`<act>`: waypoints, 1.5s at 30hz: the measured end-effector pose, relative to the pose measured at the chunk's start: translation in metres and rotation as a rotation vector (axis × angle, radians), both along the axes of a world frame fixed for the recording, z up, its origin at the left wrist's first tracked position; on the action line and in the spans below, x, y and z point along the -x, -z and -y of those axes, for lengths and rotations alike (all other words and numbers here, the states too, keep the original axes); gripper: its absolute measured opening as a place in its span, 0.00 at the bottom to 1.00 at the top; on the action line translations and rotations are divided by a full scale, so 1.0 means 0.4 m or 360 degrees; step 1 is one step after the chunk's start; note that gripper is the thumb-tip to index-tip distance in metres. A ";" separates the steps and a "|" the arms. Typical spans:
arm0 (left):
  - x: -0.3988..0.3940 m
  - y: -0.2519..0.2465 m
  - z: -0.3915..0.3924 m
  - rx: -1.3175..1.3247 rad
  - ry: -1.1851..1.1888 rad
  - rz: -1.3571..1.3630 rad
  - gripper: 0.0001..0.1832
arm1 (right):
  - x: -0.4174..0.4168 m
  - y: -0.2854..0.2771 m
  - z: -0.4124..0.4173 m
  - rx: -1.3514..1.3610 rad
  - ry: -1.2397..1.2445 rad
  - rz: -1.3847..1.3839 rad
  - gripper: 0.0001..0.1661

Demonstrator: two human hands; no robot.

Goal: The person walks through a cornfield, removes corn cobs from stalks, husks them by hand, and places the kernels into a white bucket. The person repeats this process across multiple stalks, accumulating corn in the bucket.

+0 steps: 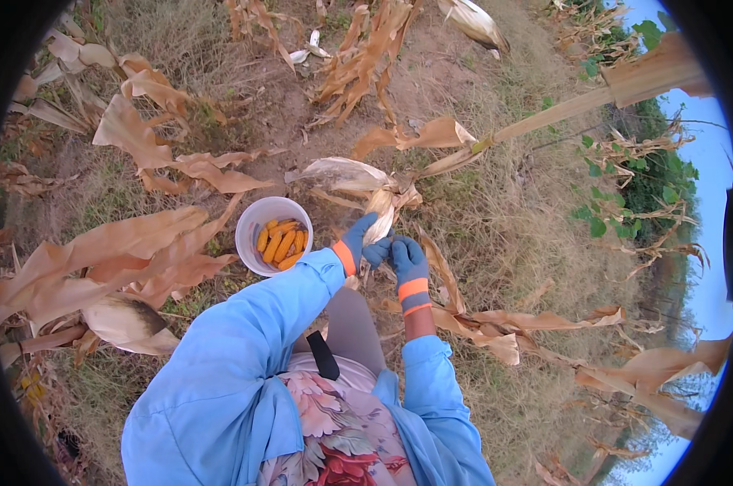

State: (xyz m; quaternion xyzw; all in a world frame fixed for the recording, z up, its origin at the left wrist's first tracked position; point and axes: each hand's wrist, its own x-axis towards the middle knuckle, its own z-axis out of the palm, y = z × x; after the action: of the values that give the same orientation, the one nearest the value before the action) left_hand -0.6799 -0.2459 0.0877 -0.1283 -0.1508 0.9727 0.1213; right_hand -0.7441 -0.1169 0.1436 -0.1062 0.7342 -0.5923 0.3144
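My left hand (361,242), in a grey-blue glove with an orange cuff, is closed around the lower end of a dry ear of corn in its husk (381,214). The ear hangs tip down from a bent, dry corn stalk (448,163). Close beside the tip is my right hand (409,260), gloved alike, its fingers curled against those of the left. Whatever lies between the right fingers is hidden. A pale plastic bucket (242,238) stands on the ground left of my hands, with several husked orange corn cobs (284,243) in it.
Another pale husk (342,173) spreads from the same stalk. Dry corn leaves (178,243) reach close to the bucket's left side. A husked-over ear (126,322) hangs at lower left. Empty white husks (310,50) lie on bare soil ahead; dry grass (512,243) covers the right.
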 end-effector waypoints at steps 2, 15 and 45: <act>-0.008 0.004 -0.004 0.0120 -0.0069 -0.0040 0.26 | 0.025 0.007 0.040 0.0012 0.0003 0.0185 0.16; -0.019 0.032 -0.027 0.0394 -0.0308 0.0324 0.26 | 0.114 0.109 0.215 0.0134 0.0206 0.1331 0.29; 0.167 0.245 -0.022 0.0443 -0.0184 0.0860 0.28 | 0.324 0.441 0.252 -0.0846 0.0192 0.0594 0.43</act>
State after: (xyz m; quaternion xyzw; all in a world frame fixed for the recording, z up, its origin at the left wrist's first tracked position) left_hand -0.7468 -0.2369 -0.0104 -0.3890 -0.0500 0.9199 0.0027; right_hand -0.8739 -0.2178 -0.0327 0.1336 0.7977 -0.4067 0.4248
